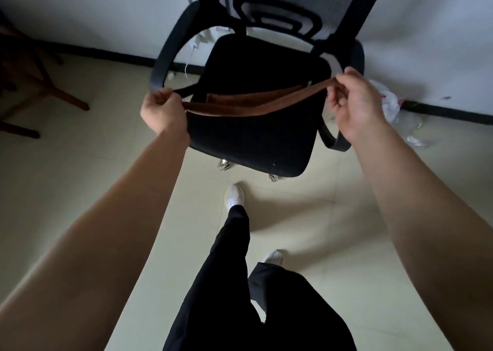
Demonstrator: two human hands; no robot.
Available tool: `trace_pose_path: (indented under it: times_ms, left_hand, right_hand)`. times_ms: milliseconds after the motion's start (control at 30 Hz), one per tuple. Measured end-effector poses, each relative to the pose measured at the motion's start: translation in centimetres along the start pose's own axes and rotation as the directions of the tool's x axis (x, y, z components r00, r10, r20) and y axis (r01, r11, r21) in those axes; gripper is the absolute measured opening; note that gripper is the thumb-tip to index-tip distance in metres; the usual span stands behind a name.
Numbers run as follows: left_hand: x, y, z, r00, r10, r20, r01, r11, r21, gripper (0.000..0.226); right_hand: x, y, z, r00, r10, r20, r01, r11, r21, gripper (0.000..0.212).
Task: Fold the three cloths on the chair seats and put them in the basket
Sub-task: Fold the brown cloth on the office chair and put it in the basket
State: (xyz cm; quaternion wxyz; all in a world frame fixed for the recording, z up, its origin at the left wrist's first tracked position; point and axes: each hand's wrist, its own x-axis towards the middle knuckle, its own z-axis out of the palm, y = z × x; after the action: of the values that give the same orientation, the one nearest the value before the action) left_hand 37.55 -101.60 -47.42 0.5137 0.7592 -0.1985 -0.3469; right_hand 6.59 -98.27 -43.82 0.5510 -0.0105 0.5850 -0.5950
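Note:
A brown cloth (253, 102) is stretched in a narrow band just above the seat of a black office chair (256, 140). My left hand (164, 110) pinches its left end beside the chair's left armrest. My right hand (354, 102) pinches the right end, raised a little higher near the right armrest. The cloth sags slightly in the middle and looks doubled over lengthwise. No basket and no other cloths are in view.
The chair stands against a white wall with a dark skirting board. A wooden chair or table frame (32, 84) is at the left. Crumpled plastic bags (394, 105) lie on the floor at the right. My legs and white shoes (234, 194) stand on pale tiles before the chair.

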Motion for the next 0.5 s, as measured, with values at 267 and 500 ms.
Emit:
trace_pose_path:
  times_ms: [267,500]
  left_hand:
    - [3.8,11.8,3.8,0.993,0.078,0.092,-0.074,0.996,-0.046,0.022]
    - [5.3,15.7,6.7,0.969,0.068,0.237,-0.071,0.997,0.006,0.021]
  right_hand:
    - [0.9,-8.4,6.8,0.989,-0.148,-0.025,0.145,0.984,-0.103,0.018]
    - [3.2,-10.6,9.8,0.991,-0.136,-0.021,0.131,0.979,-0.154,0.012]
